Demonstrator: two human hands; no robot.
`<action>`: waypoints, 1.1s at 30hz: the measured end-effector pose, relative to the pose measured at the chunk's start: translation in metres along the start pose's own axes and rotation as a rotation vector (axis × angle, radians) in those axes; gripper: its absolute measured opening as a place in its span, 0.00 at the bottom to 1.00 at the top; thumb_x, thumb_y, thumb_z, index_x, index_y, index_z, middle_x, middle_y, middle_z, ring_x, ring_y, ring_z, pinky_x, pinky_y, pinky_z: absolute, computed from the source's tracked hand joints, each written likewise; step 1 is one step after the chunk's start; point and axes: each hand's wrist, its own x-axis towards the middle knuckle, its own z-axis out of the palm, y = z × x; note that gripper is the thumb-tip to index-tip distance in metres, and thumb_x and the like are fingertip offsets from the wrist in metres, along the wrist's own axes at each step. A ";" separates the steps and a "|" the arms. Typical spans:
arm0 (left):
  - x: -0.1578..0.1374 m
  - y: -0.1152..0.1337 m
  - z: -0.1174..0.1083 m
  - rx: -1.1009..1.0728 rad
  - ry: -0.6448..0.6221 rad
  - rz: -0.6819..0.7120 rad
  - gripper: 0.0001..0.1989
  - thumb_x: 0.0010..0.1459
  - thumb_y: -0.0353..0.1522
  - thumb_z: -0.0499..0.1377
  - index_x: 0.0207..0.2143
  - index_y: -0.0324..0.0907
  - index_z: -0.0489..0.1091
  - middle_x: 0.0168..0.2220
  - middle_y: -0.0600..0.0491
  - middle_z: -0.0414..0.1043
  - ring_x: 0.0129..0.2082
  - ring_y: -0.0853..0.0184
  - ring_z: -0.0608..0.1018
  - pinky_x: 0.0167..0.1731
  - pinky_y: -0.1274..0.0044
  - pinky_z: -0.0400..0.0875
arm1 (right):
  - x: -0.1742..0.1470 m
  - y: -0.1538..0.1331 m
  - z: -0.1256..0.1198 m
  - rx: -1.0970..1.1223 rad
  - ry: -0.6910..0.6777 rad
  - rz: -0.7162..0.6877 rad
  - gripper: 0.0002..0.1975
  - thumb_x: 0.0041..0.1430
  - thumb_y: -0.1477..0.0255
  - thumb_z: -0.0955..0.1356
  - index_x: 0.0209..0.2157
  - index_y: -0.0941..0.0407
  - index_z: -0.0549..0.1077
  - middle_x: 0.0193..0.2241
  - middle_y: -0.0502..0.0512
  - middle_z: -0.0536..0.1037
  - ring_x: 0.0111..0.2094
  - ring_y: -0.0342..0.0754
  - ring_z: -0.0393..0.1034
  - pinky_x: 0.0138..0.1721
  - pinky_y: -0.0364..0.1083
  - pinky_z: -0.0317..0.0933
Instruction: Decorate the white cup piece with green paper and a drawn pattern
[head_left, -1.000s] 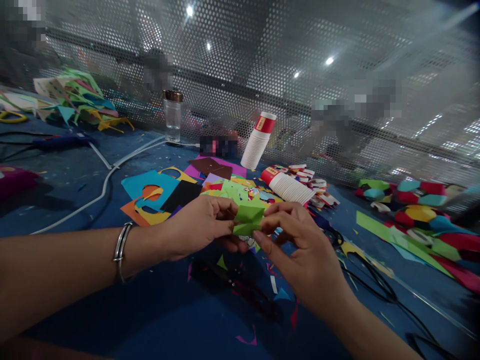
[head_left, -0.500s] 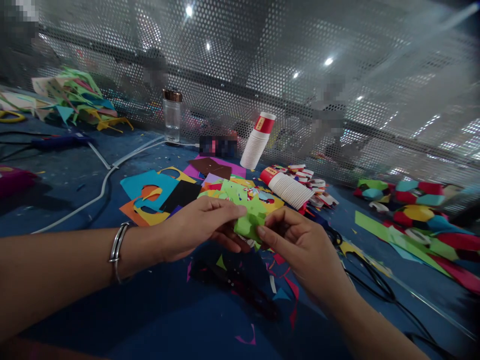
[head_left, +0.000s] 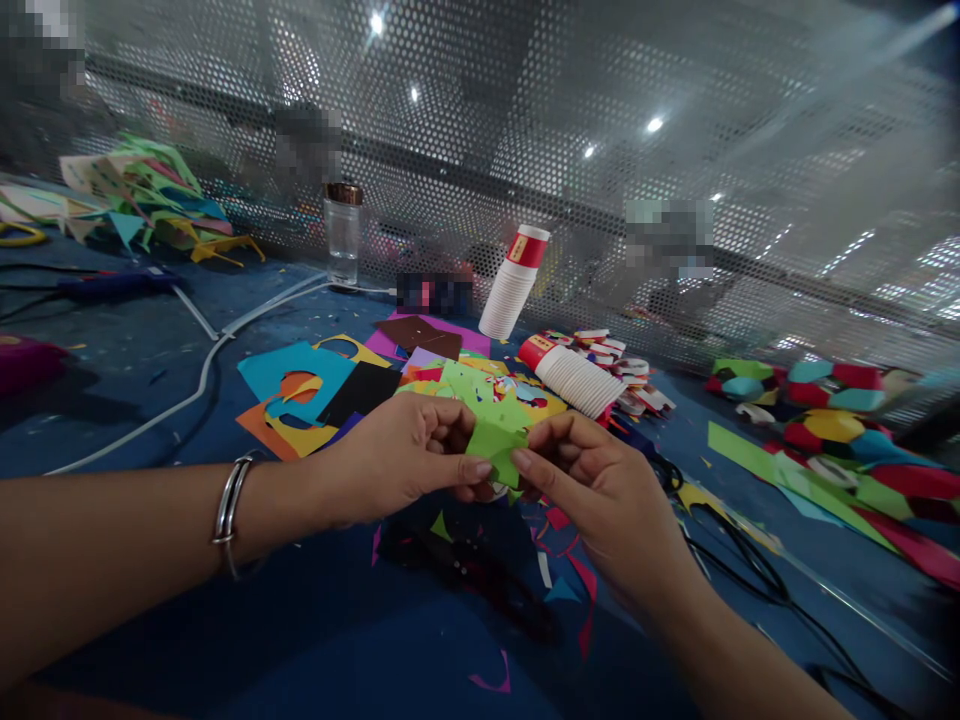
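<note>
Between my two hands is a small piece of bright green paper (head_left: 496,450), held up above the table. My left hand (head_left: 409,450), with silver bangles at the wrist, pinches its left side between thumb and fingers. The right edge is gripped by my right hand (head_left: 592,480), thumb in front and fingers curled behind. Behind the hands lies a pile of coloured paper, with a blue sheet (head_left: 300,375) and a black piece (head_left: 360,392) to the left. Under the hands, dark scissors (head_left: 472,575) lie in shadow among paper scraps.
A tilted stack of paper cups (head_left: 514,285) stands behind another stack (head_left: 574,375) lying down. Left are a clear bottle (head_left: 343,240), a white cable (head_left: 208,355) and a scrap heap (head_left: 142,190). Black cables (head_left: 750,560) and coloured paper balls (head_left: 836,385) lie right. A perforated metal screen (head_left: 465,130) rises behind.
My left thumb has moved down to the lower left of the green paper, and its fingers have curled behind. The paper now faces me flatter. My right hand has hardly moved.
</note>
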 end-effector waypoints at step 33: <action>-0.002 -0.001 -0.004 0.195 -0.043 0.102 0.11 0.54 0.30 0.65 0.40 0.40 0.70 0.34 0.56 0.75 0.36 0.68 0.77 0.38 0.76 0.70 | -0.004 0.002 0.008 -0.051 -0.125 -0.108 0.15 0.62 0.69 0.71 0.47 0.52 0.65 0.30 0.47 0.78 0.32 0.45 0.72 0.35 0.44 0.63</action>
